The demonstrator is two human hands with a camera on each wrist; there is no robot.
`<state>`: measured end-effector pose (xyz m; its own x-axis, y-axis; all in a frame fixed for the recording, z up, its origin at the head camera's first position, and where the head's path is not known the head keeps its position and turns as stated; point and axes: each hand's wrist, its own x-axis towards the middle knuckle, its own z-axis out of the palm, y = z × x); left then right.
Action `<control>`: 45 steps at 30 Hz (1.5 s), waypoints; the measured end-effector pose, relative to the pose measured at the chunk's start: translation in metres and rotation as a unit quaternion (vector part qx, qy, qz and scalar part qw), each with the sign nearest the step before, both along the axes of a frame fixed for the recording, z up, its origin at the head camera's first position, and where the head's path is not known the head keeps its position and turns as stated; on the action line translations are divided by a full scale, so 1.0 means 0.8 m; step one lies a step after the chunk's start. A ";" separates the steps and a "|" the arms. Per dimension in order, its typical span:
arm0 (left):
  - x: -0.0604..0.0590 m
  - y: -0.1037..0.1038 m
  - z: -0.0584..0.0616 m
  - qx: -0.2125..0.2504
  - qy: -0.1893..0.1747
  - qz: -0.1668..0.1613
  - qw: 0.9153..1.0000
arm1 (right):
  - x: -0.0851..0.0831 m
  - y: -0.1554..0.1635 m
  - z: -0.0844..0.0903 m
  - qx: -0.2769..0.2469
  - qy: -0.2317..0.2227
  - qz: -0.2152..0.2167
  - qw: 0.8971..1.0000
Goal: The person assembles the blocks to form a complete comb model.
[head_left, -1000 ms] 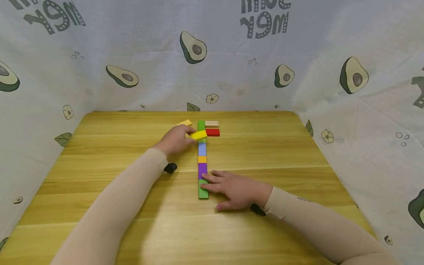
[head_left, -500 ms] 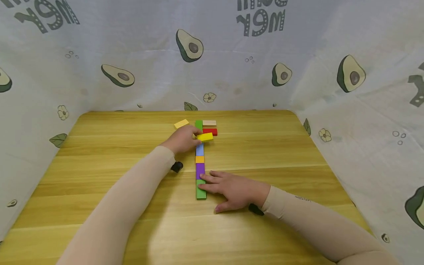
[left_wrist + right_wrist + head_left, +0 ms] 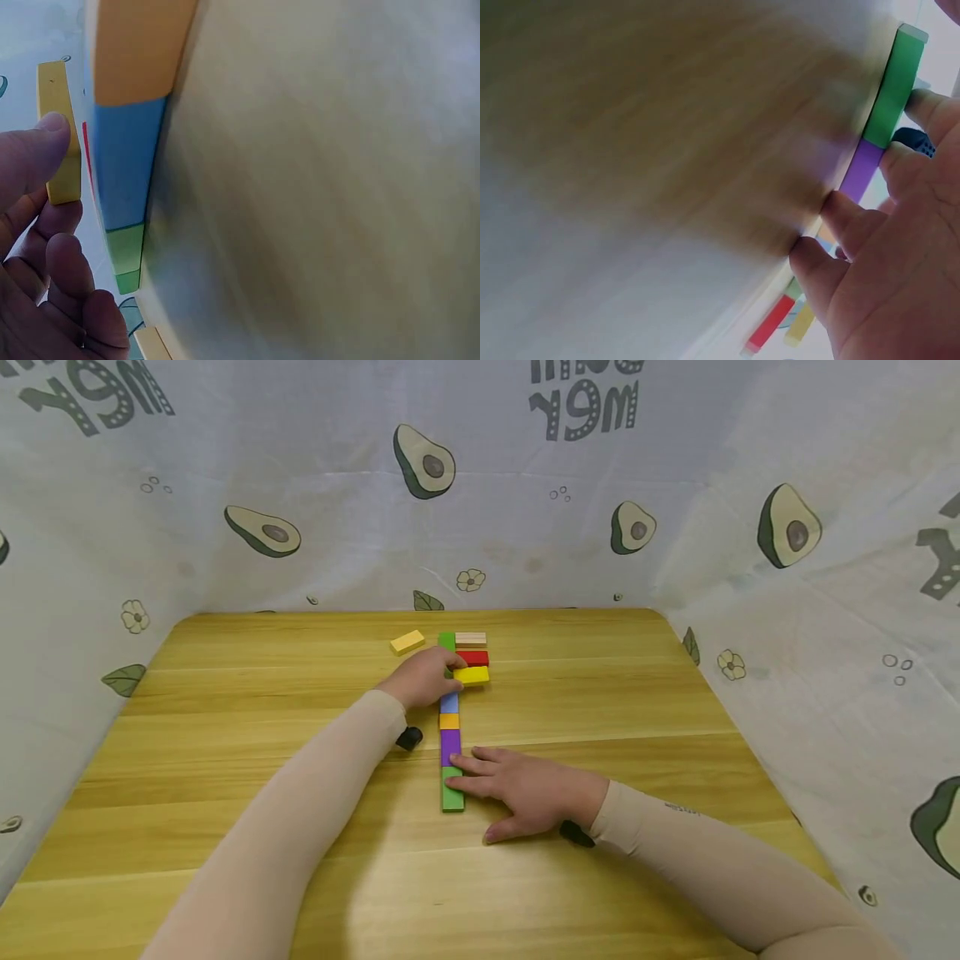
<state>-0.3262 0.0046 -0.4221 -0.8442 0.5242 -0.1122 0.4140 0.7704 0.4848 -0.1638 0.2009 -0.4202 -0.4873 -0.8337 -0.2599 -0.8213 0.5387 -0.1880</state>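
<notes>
My left hand pinches a yellow block between thumb and fingers, just right of the row of blocks and on the near side of a red block. In the left wrist view the yellow block appears raised off the table. The row runs away from me: green block, purple block, orange block, blue block, then green ones, partly hidden by my left hand. My right hand lies spread, its fingertips on the near green and purple blocks.
A plain wood block lies beyond the red one, against the far green block. Left of the row sits a loose yellow-orange block. A patterned cloth rises behind the wooden table and along its sides.
My left hand has carried the yellow block rightward across the row and slightly toward me, to beside the red block. My right hand stays in place on the blocks. The head view has shifted slightly.
</notes>
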 end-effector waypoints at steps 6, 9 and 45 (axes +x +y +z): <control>0.002 0.005 0.000 0.005 -0.010 -0.001 1.000 | 0.000 0.000 0.001 -0.001 0.001 0.005 1.000; 0.004 0.007 -0.001 0.007 -0.007 0.004 1.000 | 0.000 0.001 0.001 -0.003 0.003 0.008 1.000; -0.031 0.002 -0.002 -0.004 -0.043 0.006 0.999 | -0.023 -0.026 0.020 0.002 -0.034 -0.031 0.999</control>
<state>-0.3512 0.0061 -0.4234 -0.8373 0.5130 -0.1890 0.3618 0.7792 0.5119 -0.1822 0.1804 -0.4042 -0.5192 -0.8009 -0.2982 -0.7714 0.5894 -0.2398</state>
